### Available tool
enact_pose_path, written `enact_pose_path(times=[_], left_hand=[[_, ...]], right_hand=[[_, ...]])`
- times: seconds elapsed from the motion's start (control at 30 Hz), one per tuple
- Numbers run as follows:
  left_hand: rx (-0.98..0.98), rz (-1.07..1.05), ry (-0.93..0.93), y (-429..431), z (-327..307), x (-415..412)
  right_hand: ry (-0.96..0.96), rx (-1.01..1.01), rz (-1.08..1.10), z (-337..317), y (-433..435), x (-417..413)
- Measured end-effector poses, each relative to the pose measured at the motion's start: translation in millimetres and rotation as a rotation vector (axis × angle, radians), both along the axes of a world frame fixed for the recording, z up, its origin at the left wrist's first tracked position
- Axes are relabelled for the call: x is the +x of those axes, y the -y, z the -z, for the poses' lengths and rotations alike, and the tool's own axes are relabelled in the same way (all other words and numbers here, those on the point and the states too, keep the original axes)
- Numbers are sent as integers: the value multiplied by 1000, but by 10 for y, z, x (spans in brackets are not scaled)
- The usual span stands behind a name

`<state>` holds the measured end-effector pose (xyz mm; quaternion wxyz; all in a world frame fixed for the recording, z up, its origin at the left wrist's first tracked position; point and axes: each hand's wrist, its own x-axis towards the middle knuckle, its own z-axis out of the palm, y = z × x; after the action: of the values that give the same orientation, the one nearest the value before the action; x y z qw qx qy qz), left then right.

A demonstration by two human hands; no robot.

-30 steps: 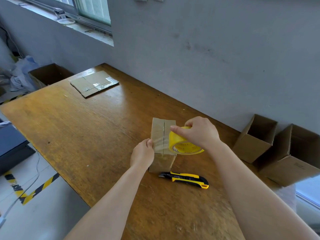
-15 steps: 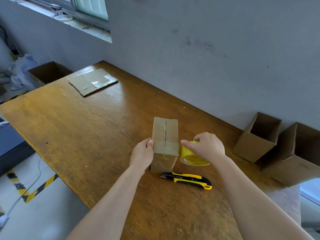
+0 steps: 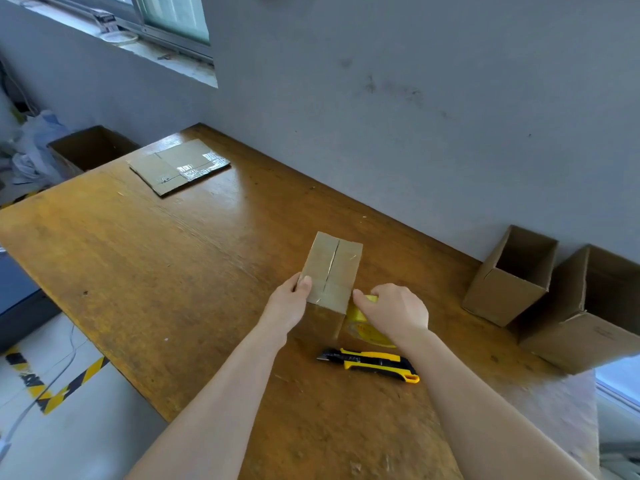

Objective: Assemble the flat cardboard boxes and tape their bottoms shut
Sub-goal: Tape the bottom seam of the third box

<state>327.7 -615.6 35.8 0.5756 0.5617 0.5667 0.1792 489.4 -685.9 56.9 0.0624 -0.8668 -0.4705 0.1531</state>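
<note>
Tipping is the risk: your left grip (image 3: pixel 289 306) holds the box (image 3: pixel 330 268) only by its left edge, in the middle of the worktop (image 3: pixel 166 271), while your right grip (image 3: pixel 396 313) clasps the tape roll (image 3: pixel 369 336) low at its right side. A sideways pull may topple it. Glossy wood, knife (image 3: pixel 370 364) near, grey wall (image 3: pixel 415 105) behind.

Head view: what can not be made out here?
Head view only.
The tape roll: mostly hidden by the right hand; print too small.
The box: left side covered by the left hand.
The knife: blade too small to tell.
The far-right box: cut off by the frame edge.
</note>
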Motion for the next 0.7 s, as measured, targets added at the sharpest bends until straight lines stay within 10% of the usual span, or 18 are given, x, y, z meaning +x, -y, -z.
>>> enact_pose_path(times=[0.3,0.7], left_hand=[[727,26,-628,24,70,55],[643,167,-467,-343,84,-31]], right_hand=[[-747,12,125,-51,-19,-245],[-608,20,-3,261,-98,-360]])
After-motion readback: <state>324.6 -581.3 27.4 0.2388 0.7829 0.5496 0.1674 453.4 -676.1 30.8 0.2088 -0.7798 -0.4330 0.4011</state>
